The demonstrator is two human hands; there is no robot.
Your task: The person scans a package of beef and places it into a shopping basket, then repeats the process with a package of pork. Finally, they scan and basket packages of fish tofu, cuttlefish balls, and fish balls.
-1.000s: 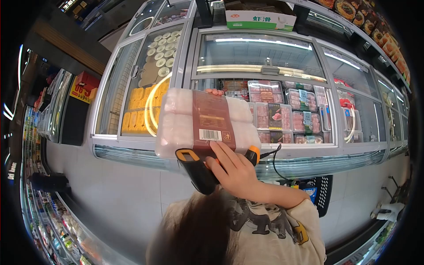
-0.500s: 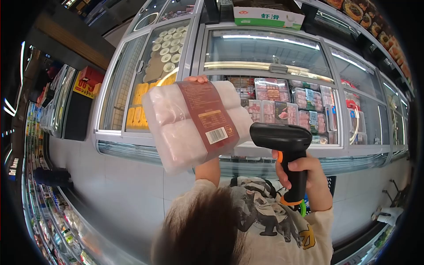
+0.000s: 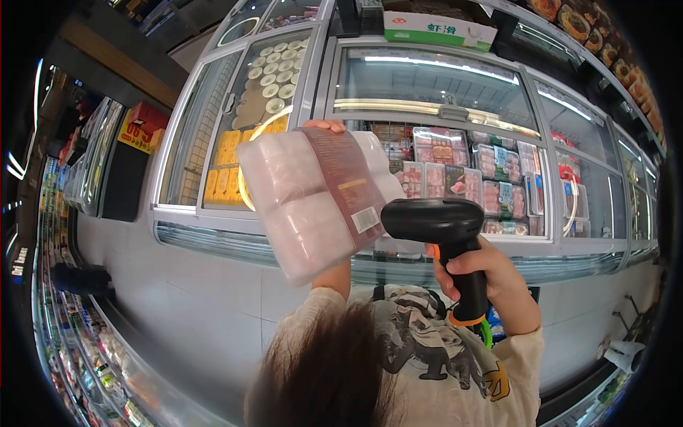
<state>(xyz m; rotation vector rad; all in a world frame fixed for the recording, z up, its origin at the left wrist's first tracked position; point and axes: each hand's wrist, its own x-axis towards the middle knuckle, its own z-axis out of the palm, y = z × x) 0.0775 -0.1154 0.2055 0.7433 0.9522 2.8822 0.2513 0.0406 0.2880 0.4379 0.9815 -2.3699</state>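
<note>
A plastic-wrapped pack of white rolls (image 3: 295, 203) is held up, tilted, above the freezer front. Around it runs a dark red label band with a white barcode near the lower right edge. My left hand (image 3: 326, 126) grips it from behind; only some fingers show over the top edge, the rest hidden by the pack. In my right hand (image 3: 491, 270) is a black barcode scanner (image 3: 434, 219) with orange trim, the fingers wrapped around its handle. The scanner's head points left, close beside the barcode and overlapping the pack's right edge in this view.
Glass-lidded freezers (image 3: 434, 78) stretch across in front, holding trays of packed meat (image 3: 445, 146) and yellow packs (image 3: 226, 178). A white-and-green carton (image 3: 437, 32) rests on top at the back. Stocked shelves (image 3: 78, 341) line the left side, beyond the tiled floor (image 3: 192, 270).
The scanner has moved left, nearer the barcode. The pack has turned slightly, and its label now looks paler with glare. Both hands keep their hold.
</note>
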